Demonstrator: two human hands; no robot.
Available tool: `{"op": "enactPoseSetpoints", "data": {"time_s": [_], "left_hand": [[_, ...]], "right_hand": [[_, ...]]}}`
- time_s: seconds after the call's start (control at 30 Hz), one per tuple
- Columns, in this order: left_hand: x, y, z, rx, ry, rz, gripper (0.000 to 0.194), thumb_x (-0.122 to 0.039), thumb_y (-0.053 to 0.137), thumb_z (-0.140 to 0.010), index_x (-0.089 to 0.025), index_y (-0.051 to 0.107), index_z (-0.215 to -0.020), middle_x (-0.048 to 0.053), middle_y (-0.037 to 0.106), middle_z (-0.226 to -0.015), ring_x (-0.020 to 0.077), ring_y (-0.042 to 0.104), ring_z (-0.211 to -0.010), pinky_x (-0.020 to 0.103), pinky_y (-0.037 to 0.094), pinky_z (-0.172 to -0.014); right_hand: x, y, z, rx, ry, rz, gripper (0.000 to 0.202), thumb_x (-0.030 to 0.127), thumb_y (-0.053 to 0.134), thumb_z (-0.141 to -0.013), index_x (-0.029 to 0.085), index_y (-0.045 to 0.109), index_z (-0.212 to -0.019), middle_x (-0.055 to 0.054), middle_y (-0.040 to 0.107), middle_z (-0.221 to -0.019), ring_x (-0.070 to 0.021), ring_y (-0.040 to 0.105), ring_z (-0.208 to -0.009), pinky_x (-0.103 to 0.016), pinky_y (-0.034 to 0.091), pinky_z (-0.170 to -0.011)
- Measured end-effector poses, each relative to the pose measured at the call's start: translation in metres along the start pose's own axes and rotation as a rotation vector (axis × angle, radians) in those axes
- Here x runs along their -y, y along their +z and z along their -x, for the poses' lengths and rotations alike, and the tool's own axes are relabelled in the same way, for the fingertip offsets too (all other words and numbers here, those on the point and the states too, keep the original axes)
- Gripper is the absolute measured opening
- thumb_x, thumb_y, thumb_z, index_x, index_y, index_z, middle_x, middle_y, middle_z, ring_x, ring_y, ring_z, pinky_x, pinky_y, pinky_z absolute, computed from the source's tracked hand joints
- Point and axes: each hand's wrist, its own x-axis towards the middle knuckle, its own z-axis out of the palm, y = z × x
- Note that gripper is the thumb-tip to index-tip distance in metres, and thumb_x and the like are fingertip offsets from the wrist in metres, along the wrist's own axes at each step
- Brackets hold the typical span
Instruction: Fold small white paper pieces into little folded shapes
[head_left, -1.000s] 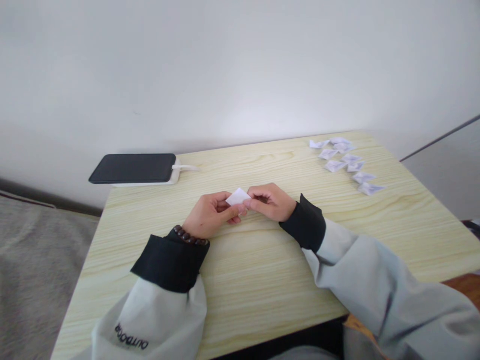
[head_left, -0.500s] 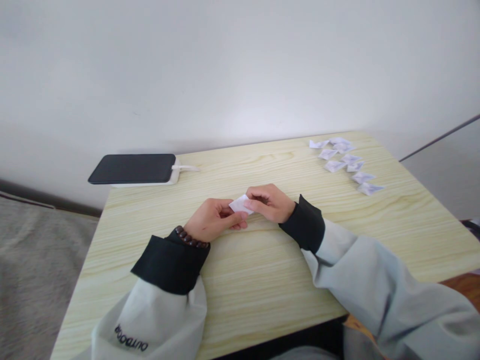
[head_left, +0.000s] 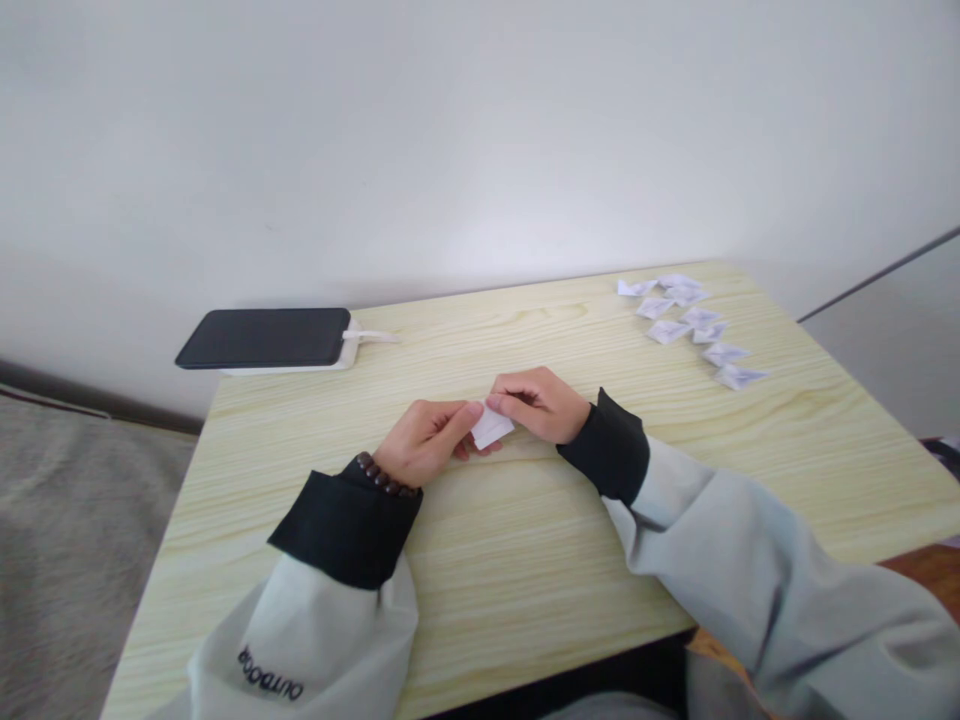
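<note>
The paper slip (head_left: 491,427) I pinch between my left hand (head_left: 421,443) and right hand (head_left: 541,404) is plain white, and my sleeves (head_left: 750,560) are pale grey-green with black cuffs (head_left: 346,520), the left one printed with black lettering (head_left: 271,673) and topped by a dark brown bead bracelet (head_left: 384,476). The table (head_left: 525,560) under me is light yellow wood with fine grain streaks. The folded pieces (head_left: 690,325) far right are white with faint purple marks, and the phone (head_left: 264,337) is black on a white base (head_left: 300,366).
</note>
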Motion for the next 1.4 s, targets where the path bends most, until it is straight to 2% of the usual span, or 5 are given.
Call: {"op": "enactPoseSetpoints", "data": {"time_s": [0.17,0.5,0.8,1.07,1.4], "left_hand": [[-0.0003,0.0006,-0.0003,-0.035,-0.014,-0.033,0.044,-0.044,0.041,-0.087,-0.013,0.066,-0.067,0.004,0.069,-0.060,0.0102,0.054,-0.048,0.019,0.044,-0.049],[0.0007,0.0040,-0.0023,-0.092,-0.108,0.089,0.034,-0.047,0.059,-0.075,-0.013,0.062,-0.075,0.003,0.068,-0.063,0.0095,0.053,-0.046,0.020,0.044,-0.046],[0.0022,0.0036,-0.0038,-0.156,-0.069,0.100,0.032,-0.045,0.058,-0.078,-0.014,0.059,-0.070,0.001,0.066,-0.062,0.0085,0.054,-0.047,0.019,0.046,-0.048],[0.0034,0.0038,-0.0027,-0.175,-0.046,0.070,0.031,-0.043,0.056,-0.080,-0.014,0.061,-0.070,0.001,0.066,-0.059,0.0087,0.054,-0.049,0.018,0.046,-0.049],[-0.0002,0.0023,-0.0054,-0.199,-0.071,0.185,0.033,-0.047,0.059,-0.075,-0.013,0.060,-0.078,0.002,0.066,-0.064,0.0099,0.056,-0.049,0.021,0.049,-0.049]], "right_hand": [[0.0003,-0.0008,-0.0005,0.032,-0.032,0.051,0.028,0.028,0.045,-0.089,0.014,0.052,-0.065,0.004,0.046,-0.057,-0.0068,0.041,-0.054,-0.020,0.031,-0.053],[-0.0005,0.0013,0.0001,-0.061,0.019,0.068,0.033,0.035,0.043,-0.090,0.015,0.050,-0.065,0.005,0.041,-0.055,-0.0067,0.036,-0.051,-0.020,0.028,-0.050],[0.0002,0.0024,0.0006,-0.071,0.013,0.029,0.021,0.032,0.050,-0.086,0.015,0.050,-0.073,0.005,0.041,-0.058,-0.0063,0.034,-0.050,-0.019,0.027,-0.048],[-0.0001,0.0017,-0.0013,-0.044,-0.077,0.179,0.030,0.029,0.042,-0.090,0.017,0.044,-0.063,0.005,0.038,-0.056,-0.0072,0.035,-0.053,-0.021,0.026,-0.053],[-0.0023,0.0037,-0.0028,-0.100,-0.048,0.199,0.034,0.032,0.039,-0.092,0.017,0.047,-0.063,0.005,0.043,-0.054,-0.0064,0.037,-0.049,-0.020,0.028,-0.053]]}}
